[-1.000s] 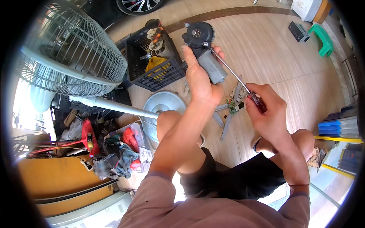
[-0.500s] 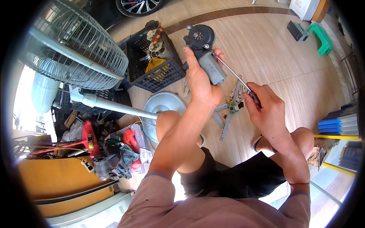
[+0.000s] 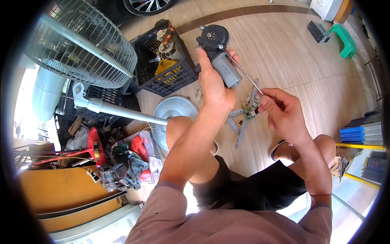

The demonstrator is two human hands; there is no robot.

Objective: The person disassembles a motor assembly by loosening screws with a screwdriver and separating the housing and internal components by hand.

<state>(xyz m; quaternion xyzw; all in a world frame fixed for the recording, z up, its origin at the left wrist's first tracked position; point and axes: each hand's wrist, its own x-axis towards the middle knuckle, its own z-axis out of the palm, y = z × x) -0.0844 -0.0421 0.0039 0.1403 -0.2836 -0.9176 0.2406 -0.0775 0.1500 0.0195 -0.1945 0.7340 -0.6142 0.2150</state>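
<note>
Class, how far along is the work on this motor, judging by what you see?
Done: the motor looks free of any machine.
In hand: the left hand holds it; the right hand holds a screwdriver against its side.
Left: probably the screwdriver work, as the round black housing is joined on.

So on my feed there's a beige tiled floor [image 3: 317,77] with a darker curved band, a big caged fan [image 3: 89,49] at ten o'clock, a green stool [image 3: 343,40] at two, and pretty bright light glaring in at nine o'clock.
</note>
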